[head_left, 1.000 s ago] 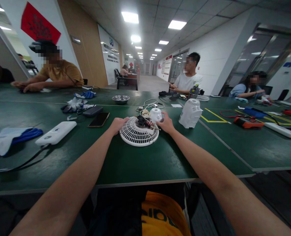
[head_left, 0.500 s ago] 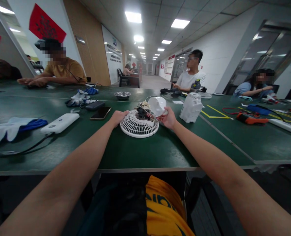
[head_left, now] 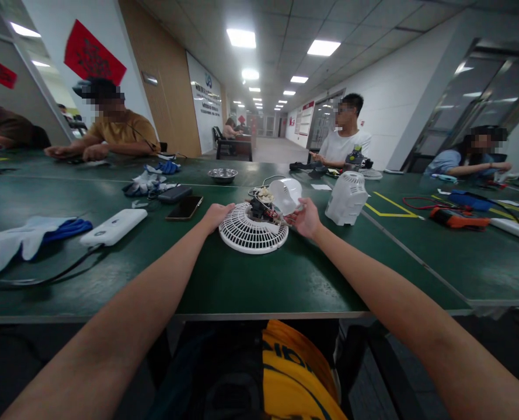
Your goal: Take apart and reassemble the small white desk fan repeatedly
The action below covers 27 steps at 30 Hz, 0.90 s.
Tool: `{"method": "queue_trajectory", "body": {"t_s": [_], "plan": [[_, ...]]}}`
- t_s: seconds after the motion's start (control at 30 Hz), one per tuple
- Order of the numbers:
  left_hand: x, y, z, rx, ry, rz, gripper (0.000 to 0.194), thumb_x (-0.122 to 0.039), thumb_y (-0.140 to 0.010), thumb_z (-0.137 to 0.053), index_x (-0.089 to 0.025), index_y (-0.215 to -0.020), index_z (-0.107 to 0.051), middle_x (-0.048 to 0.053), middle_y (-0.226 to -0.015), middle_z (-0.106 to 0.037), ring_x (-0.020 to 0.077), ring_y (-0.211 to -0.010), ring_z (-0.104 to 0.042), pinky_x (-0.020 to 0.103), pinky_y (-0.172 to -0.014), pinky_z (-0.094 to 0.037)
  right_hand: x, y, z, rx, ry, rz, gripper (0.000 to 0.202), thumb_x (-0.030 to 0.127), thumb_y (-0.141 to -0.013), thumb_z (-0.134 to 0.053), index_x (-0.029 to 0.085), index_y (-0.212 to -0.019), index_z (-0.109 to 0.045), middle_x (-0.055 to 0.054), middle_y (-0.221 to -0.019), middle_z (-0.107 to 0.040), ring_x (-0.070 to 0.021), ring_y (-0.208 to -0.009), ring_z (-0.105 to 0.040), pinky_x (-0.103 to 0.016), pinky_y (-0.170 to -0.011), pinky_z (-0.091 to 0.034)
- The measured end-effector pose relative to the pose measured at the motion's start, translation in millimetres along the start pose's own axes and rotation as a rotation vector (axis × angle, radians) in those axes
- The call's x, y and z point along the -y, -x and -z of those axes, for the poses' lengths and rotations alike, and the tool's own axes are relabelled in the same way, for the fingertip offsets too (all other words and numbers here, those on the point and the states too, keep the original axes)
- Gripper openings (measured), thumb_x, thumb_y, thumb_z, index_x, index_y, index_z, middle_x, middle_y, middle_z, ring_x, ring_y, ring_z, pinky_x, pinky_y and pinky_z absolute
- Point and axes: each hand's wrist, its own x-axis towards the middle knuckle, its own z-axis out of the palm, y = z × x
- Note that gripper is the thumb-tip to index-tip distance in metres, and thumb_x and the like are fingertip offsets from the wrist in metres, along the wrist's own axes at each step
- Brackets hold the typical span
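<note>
A round white fan grille (head_left: 254,240) lies flat on the green table with a dark motor and wiring (head_left: 261,207) on top of it. My left hand (head_left: 216,217) is closed on the grille's left rim. My right hand (head_left: 307,219) grips a white rounded plastic cover (head_left: 285,195), which is tilted up just behind and right of the motor. Its fingertips are close to the wires, and part of their grip is hidden. To the right of this hand stands a white vented plastic housing (head_left: 347,198).
Left on the table (head_left: 250,291) are a phone (head_left: 184,207), a white power bank (head_left: 114,227) with a cable, and gloves (head_left: 27,242). A metal bowl (head_left: 223,175) stands behind the grille. At right lies an orange-and-black meter (head_left: 458,219). Several people sit around the table.
The view has shifted slightly, so everything appears a little lower and to the right. Both hands keep their holds, and the white cover is turned a little differently.
</note>
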Motion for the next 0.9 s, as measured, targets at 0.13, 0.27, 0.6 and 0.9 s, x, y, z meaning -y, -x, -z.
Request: {"method": "queue_trajectory", "body": {"t_s": [0.13, 0.27, 0.6, 0.9], "plan": [[2, -4, -0.2, 0.034, -0.043, -0.023, 0.034, -0.045, -0.065, -0.076, -0.014, -0.055, -0.067, 0.007, -0.052, -0.064, 0.0222, -0.061, -0.061, 0.031, -0.061, -0.041, -1, -1, 2, 0.016, 0.008, 0.007, 0.024, 0.04, -0.076, -0.049, 0.022, -0.092, -0.052, -0.001, -0.072, -0.06, -0.0146, -0.061, -0.058, -0.025, -0.057, -0.051], [6, -9, 1.3, 0.054, -0.114, -0.052, 0.039, -0.05, -0.066, -0.073, -0.014, -0.054, -0.067, 0.007, -0.053, -0.065, 0.0217, -0.059, -0.059, 0.031, -0.06, -0.04, -1, -1, 2, 0.017, 0.014, 0.023, 0.025, 0.04, -0.076, -0.05, 0.023, -0.094, -0.052, 0.0, -0.072, -0.059, -0.0152, -0.061, -0.058, -0.026, -0.057, -0.051], [3, -13, 5.2, 0.053, -0.469, -0.157, 0.044, -0.055, -0.079, -0.056, -0.015, -0.065, -0.069, 0.009, -0.069, -0.069, 0.0227, -0.069, -0.062, 0.031, -0.065, -0.042, 0, 15, 8, 0.041, 0.124, 0.129, 0.042, 0.036, -0.072, -0.056, 0.028, -0.112, -0.048, 0.0, -0.084, -0.062, -0.0193, -0.071, -0.064, -0.033, -0.062, -0.054], [-11, -7, -4.1, 0.102, -0.654, -0.35, 0.052, -0.057, -0.08, -0.054, -0.018, -0.11, -0.07, 0.013, -0.116, -0.069, 0.0279, -0.105, -0.064, 0.034, -0.089, -0.046, 2, 9, -6, 0.032, 0.151, 0.241, 0.046, 0.038, -0.071, -0.059, 0.031, -0.115, -0.045, 0.002, -0.081, -0.059, -0.016, -0.066, -0.06, -0.028, -0.055, -0.053]]}}
